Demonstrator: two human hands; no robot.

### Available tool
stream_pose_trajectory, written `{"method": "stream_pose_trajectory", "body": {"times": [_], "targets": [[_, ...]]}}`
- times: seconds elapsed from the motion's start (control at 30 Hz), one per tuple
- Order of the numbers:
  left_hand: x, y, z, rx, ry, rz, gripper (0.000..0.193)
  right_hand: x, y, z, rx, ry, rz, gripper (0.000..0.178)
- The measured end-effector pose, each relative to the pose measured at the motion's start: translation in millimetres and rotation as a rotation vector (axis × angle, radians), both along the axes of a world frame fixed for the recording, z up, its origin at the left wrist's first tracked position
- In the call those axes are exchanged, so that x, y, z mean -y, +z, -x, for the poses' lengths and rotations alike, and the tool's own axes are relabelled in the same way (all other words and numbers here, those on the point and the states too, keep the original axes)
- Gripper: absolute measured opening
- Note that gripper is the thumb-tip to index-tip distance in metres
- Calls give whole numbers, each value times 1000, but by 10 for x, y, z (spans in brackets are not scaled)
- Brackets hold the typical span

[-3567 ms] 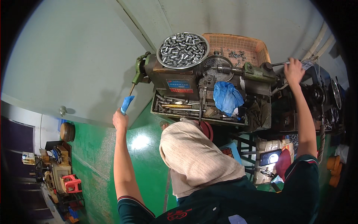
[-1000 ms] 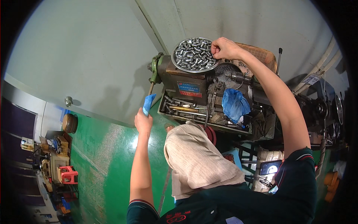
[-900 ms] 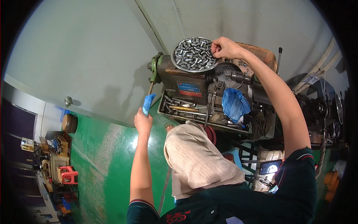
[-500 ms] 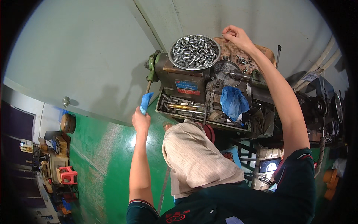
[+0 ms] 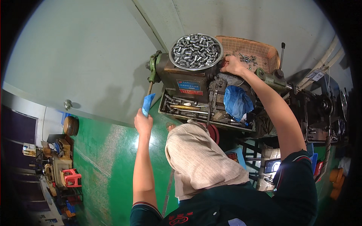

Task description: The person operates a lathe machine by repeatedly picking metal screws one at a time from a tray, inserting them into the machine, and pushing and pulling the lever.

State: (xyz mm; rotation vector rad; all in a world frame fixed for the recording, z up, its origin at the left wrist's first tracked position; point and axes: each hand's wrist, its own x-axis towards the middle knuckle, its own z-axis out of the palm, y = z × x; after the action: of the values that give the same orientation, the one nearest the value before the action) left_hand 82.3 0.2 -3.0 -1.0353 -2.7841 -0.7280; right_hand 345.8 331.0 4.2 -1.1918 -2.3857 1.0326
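My left hand (image 5: pixel 143 121) is closed round the lower end of a lever (image 5: pixel 150 88), just below its blue wrapping (image 5: pixel 148 102). The lever hangs from a green bracket (image 5: pixel 153 67) at the left end of a small bench lathe (image 5: pixel 188 83). My right hand (image 5: pixel 233 65) is at the lathe's spindle end, right beside a round metal bowl (image 5: pixel 174 62) heaped with short shiny metal parts (image 5: pixel 197 49). Its fingers are pinched together; what they hold, if anything, is hidden.
An orange plastic basket (image 5: pixel 273 52) with some small parts stands behind the lathe. A blue cloth or bag (image 5: pixel 237 102) lies on the lathe's front. Below, a tray (image 5: pixel 188 116) holds rods and tools. A beige cloth (image 5: pixel 201 158) covers my lap. A red stool (image 5: pixel 71 177) stands far left.
My right hand has come down and toward me from above the basket to the lathe's spindle end. My left hand stays on the lever, nearly unmoved.
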Motion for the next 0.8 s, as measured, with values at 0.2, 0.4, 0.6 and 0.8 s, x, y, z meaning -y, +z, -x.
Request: {"method": "stream_pose_trajectory", "body": {"times": [0.2,0.4,0.6,0.8], "targets": [[-2,-9,1,-2,-2,1,21,51,7,51,19,8,-11,34],[2,-8,4,9,2,13,20,-14,-99,60,-23,31,24,31],[6,0,15,-8,13,41,20,-22,-171,83,-98,47,-12,28],[45,8,459,-106,72,202,20,-53,-226,84,-112,53,-15,27]]}}
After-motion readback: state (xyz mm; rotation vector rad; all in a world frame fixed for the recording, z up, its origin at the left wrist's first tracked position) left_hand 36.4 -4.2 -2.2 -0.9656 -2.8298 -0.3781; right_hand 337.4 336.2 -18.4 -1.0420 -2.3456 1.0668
